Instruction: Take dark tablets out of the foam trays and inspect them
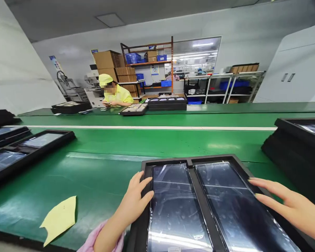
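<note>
Directly in front of the person a black tray (189,160) lies on the green worktop (105,168), split by a centre rib into two long compartments; each holds one dark glossy panel (173,210) under shiny film, the second panel (231,206) lying in the right compartment. The left hand (135,199) rests on the tray's left rim, fingers loosely spread, with the fingertips touching the edge of the left panel. The right hand (291,206) lies flat along the tray's right rim, fingers stretched out and slightly apart, gripping nothing. A pink sleeve (94,241) shows at the left wrist. To the left, well apart from the tray, a second black tray (42,147) also holds dark panels in its compartments, with more trays behind it at the picture's edge. On the right a stack of black trays (291,150) stands close to the near tray's far right corner, leaving only a narrow gap there. A yellow scrap of paper (60,218) lies near the worktop's front edge, left of the left hand. Between the two nearer trays the green surface is open, as is the wide strip beyond up to a white line (147,127). Across the worktop a person in a yellow cap and shirt (115,93) bends over more trays (168,102).
</note>
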Action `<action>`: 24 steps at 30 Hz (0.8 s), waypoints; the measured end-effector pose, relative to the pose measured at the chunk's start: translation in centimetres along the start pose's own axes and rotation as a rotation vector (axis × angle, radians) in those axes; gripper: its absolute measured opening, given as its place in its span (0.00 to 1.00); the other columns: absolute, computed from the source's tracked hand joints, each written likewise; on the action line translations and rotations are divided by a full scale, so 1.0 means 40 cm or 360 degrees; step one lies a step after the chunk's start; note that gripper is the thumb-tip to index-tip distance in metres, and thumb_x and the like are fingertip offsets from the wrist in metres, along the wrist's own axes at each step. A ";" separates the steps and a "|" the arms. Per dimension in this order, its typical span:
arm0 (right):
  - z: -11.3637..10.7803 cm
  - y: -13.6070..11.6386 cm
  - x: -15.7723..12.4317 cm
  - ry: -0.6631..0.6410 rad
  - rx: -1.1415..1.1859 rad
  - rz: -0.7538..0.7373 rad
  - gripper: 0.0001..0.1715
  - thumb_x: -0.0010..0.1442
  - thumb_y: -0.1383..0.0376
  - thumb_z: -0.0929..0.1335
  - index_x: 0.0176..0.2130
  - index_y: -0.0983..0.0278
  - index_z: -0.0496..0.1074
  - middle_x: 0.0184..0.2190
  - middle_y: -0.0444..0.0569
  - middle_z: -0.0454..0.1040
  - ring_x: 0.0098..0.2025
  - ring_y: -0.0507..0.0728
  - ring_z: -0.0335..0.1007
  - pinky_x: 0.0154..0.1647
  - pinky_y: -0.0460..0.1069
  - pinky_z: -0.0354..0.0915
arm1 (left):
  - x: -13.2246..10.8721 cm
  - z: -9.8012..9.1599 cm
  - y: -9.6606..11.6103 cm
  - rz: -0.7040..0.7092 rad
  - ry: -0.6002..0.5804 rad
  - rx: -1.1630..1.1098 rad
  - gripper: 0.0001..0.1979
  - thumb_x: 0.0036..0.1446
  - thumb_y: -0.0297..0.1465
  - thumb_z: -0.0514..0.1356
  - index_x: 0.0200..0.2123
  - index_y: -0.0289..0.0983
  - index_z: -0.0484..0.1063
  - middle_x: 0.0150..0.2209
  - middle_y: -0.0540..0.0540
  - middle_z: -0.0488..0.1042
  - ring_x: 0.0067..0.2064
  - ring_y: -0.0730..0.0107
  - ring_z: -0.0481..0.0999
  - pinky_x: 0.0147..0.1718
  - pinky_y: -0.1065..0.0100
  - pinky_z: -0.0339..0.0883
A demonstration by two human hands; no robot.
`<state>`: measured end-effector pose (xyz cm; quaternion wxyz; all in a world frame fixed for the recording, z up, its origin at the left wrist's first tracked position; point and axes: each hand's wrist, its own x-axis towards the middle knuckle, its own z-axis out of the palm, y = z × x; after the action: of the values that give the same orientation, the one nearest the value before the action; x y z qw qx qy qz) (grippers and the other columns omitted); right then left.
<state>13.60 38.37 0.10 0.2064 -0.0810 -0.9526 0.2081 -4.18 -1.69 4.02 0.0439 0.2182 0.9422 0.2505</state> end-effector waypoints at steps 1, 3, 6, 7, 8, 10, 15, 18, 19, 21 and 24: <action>0.011 -0.041 0.034 -0.0157 0.0010 -0.0042 0.21 0.58 0.48 0.61 0.48 0.50 0.71 0.50 0.48 0.69 0.49 0.63 0.67 0.46 0.58 0.69 | 0.008 0.001 0.003 -0.0006 0.0028 0.0010 0.23 0.52 0.34 0.51 0.51 0.33 0.68 0.61 0.36 0.54 0.64 0.54 0.49 0.60 0.52 0.45; 0.041 -0.131 0.108 -0.0330 -0.0014 -0.0140 0.21 0.60 0.52 0.60 0.47 0.55 0.72 0.53 0.49 0.65 0.54 0.63 0.62 0.52 0.60 0.64 | 0.014 0.001 0.003 -0.0052 0.0093 -0.0018 0.23 0.53 0.35 0.51 0.50 0.34 0.69 0.61 0.36 0.55 0.63 0.55 0.50 0.60 0.53 0.47; 0.109 -0.246 0.215 -0.0503 -0.0179 -0.0361 0.16 0.61 0.61 0.61 0.45 0.61 0.74 0.53 0.53 0.65 0.55 0.62 0.59 0.55 0.59 0.59 | -0.008 0.000 -0.022 -0.0088 0.0168 -0.0094 0.24 0.54 0.39 0.49 0.50 0.35 0.68 0.61 0.38 0.55 0.62 0.57 0.52 0.59 0.53 0.51; 0.136 -0.273 0.246 -0.0479 -0.0280 -0.0419 0.15 0.60 0.64 0.62 0.44 0.61 0.74 0.53 0.54 0.65 0.56 0.62 0.58 0.56 0.59 0.58 | -0.023 0.000 -0.040 -0.0096 0.0211 -0.0085 0.24 0.54 0.41 0.48 0.49 0.35 0.68 0.61 0.38 0.56 0.62 0.56 0.53 0.58 0.53 0.52; 0.163 -0.293 0.272 -0.0443 -0.0363 -0.0455 0.13 0.60 0.65 0.63 0.43 0.62 0.75 0.53 0.54 0.65 0.56 0.62 0.58 0.56 0.59 0.58 | -0.039 -0.001 -0.063 -0.0113 0.0279 -0.0044 0.25 0.54 0.42 0.47 0.48 0.36 0.69 0.60 0.38 0.57 0.62 0.55 0.54 0.57 0.52 0.53; 0.216 -0.316 0.310 -0.0372 -0.0445 -0.0473 0.12 0.59 0.65 0.65 0.42 0.63 0.75 0.54 0.56 0.64 0.56 0.64 0.56 0.54 0.60 0.58 | -0.075 -0.003 -0.121 -0.0234 0.0482 0.0133 0.25 0.53 0.43 0.47 0.47 0.35 0.70 0.58 0.36 0.60 0.60 0.52 0.56 0.56 0.50 0.54; 0.320 -0.298 0.339 -0.0211 -0.0446 -0.0512 0.13 0.58 0.62 0.64 0.32 0.68 0.75 0.47 0.63 0.68 0.53 0.70 0.59 0.50 0.63 0.59 | -0.149 -0.018 -0.274 -0.1039 0.0553 0.0630 0.33 0.54 0.41 0.46 0.54 0.20 0.58 0.55 0.22 0.60 0.59 0.39 0.56 0.52 0.43 0.54; 0.354 -0.265 0.350 -0.0127 -0.0368 -0.0633 0.20 0.59 0.56 0.61 0.24 0.64 0.71 0.40 0.60 0.71 0.48 0.69 0.63 0.47 0.62 0.61 | -0.155 -0.027 -0.330 -0.1227 0.0394 0.0601 0.30 0.55 0.40 0.47 0.54 0.22 0.60 0.58 0.23 0.57 0.61 0.39 0.53 0.52 0.38 0.50; 0.360 -0.258 0.352 -0.0120 -0.0331 -0.0657 0.22 0.59 0.54 0.60 0.22 0.64 0.69 0.39 0.60 0.71 0.46 0.69 0.64 0.46 0.62 0.61 | -0.149 -0.028 -0.340 -0.1209 0.0380 0.0582 0.29 0.55 0.40 0.48 0.54 0.24 0.60 0.59 0.24 0.55 0.62 0.41 0.51 0.53 0.38 0.48; 0.363 -0.250 0.353 -0.0110 -0.0275 -0.0670 0.23 0.58 0.52 0.59 0.22 0.63 0.68 0.37 0.60 0.71 0.44 0.68 0.65 0.46 0.61 0.62 | -0.126 -0.027 -0.340 -0.1109 0.0363 0.0533 0.28 0.55 0.39 0.50 0.54 0.26 0.61 0.60 0.27 0.54 0.63 0.46 0.50 0.56 0.42 0.45; 0.354 -0.254 0.349 -0.0116 -0.0236 -0.0635 0.21 0.58 0.54 0.59 0.23 0.63 0.69 0.38 0.58 0.72 0.44 0.67 0.65 0.46 0.60 0.61 | -0.082 -0.018 -0.287 -0.0909 0.0351 0.0454 0.27 0.55 0.40 0.51 0.53 0.28 0.62 0.60 0.30 0.56 0.63 0.53 0.50 0.59 0.51 0.44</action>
<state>-5.72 27.42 -2.25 0.2023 0.1019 -0.9693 0.0953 -5.81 -12.38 -1.10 -0.0209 -0.0790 0.9899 0.1157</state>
